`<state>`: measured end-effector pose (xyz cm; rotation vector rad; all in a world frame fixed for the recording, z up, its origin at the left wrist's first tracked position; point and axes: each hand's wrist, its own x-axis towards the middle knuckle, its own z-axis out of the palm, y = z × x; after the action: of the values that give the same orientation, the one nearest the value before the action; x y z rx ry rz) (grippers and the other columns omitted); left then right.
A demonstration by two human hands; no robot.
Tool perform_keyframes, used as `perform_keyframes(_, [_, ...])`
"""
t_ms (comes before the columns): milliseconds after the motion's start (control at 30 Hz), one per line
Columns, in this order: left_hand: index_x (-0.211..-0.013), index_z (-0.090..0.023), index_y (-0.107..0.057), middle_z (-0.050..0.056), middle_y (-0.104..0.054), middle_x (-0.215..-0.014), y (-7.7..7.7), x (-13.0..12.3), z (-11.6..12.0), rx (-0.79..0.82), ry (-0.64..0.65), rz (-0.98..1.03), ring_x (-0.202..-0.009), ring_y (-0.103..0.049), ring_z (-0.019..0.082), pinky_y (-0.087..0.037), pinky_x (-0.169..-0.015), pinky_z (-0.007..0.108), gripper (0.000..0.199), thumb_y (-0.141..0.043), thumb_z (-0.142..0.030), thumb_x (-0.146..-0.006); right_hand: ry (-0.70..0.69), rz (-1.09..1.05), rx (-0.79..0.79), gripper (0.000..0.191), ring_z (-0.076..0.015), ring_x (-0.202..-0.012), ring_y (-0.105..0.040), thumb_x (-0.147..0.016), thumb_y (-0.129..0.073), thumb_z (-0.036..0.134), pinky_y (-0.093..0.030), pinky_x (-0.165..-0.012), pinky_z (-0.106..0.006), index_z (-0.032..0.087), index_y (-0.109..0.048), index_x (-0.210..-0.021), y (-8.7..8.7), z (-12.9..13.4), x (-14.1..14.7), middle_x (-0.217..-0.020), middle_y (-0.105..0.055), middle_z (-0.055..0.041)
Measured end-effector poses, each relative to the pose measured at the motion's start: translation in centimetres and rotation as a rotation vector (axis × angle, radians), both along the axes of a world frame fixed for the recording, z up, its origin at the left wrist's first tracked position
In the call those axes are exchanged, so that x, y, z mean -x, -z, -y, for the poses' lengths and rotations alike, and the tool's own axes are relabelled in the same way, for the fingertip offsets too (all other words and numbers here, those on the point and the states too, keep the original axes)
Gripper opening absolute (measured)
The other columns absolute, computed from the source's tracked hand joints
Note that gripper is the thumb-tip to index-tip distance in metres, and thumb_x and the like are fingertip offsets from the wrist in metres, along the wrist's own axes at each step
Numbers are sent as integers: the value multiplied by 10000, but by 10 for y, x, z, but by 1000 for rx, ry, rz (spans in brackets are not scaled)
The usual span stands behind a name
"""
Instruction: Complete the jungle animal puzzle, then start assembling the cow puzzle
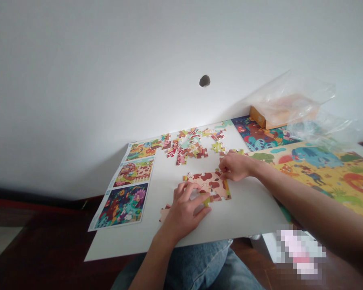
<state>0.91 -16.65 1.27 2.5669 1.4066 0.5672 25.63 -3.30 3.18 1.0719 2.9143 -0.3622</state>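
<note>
white wall (133, 72) and white tabletop (166, 183) are shown in the head view. between both hands, a cow-patterned jigsaw section (210, 182) is laid flat. at its left the left hand (184, 206) is rested, fingers spread; at its upper right the right hand (235, 166) is placed, fingers curled, whether pinching a piece cannot be told. light, stiff card is suggested, best gripped by piece edges, joints being easily parted.

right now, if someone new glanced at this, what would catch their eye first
Probably the brown-spotted puzzle section near the middle of the white board, with the left hand at its near left side and the right hand at its far right corner. Then perhaps the bright yellow animal picture at the right, and the dark hole in the wall beyond the board.
</note>
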Motion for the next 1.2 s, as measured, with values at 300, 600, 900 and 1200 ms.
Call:
perform_keyframes(300, [-1090,-330,-728,43,-595,-1211,-2,0,1,16,24,34,-1185,-454,267,-400,-1041,452,224,-668,-318,-875,-2,-1,14,237,-188,-683,-626,-798,-622,385,-348,-874,-360,205,-658,-649,0,0,1,-695,-710,-33])
perform_keyframes(600, [-1320,-230,-588,70,-703,-1177,5,7,-3,-82,12,-21,-1134,-506,288,-399,-982,439,534,-719,-418,-838,-11,-5,3,252,-185,-670,-627,-802,-624,393,-346,-874,-354,204,-657,-639,2,-1,0,-676,-706,-29])
perform_keyframes(900, [-1428,-144,-458,108,-749,-1054,7,3,-7,-254,2,3,-1039,-604,270,-349,-916,419,565,-569,-409,-941,-15,-3,-4,228,-183,-651,-615,-792,-625,358,-364,-843,-344,205,-647,-624,2,0,1,-666,-699,-27])
perform_keyframes(1200, [-921,-183,-635,46,-745,-852,0,23,-12,-413,-344,94,-799,-658,181,-374,-841,375,207,-443,-213,-990,-13,4,11,239,-180,-659,-608,-807,-615,374,-360,-834,-338,208,-653,-640,2,-1,0,-680,-694,-27])
